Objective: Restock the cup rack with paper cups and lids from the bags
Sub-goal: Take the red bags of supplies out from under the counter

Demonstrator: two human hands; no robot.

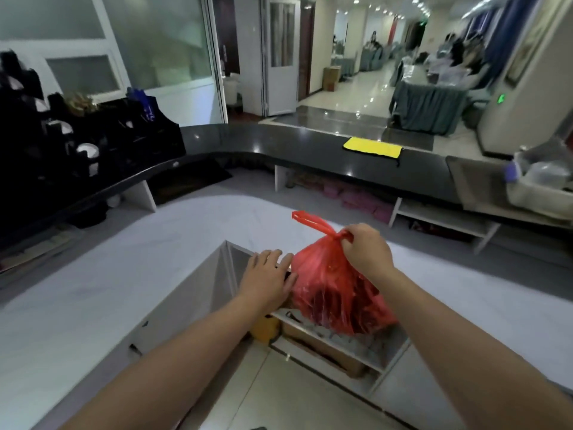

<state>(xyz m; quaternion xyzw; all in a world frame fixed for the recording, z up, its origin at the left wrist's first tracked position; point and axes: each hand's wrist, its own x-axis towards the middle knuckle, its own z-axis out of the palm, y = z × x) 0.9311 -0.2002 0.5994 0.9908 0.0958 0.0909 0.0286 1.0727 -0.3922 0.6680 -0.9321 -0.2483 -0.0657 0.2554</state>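
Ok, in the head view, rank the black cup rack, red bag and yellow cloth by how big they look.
1. Black cup rack, largest.
2. Red bag, though it sits nearest the camera, which inflates it.
3. Yellow cloth, smallest, and farthest, so its true size is unsure.

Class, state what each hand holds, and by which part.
The right hand grips the red plastic bag by its knotted neck; the left hand lies flat beside it, holding nothing.

A pale worktop (pixel 93 274) wraps around an open shelf unit (pixel 325 342), bare on top. Beyond it a dark curved counter (pixel 279 144) carries a black rack (pixel 93 141) far left, a yellow cloth (pixel 372 147) and a tub (pixel 539 187) at right.
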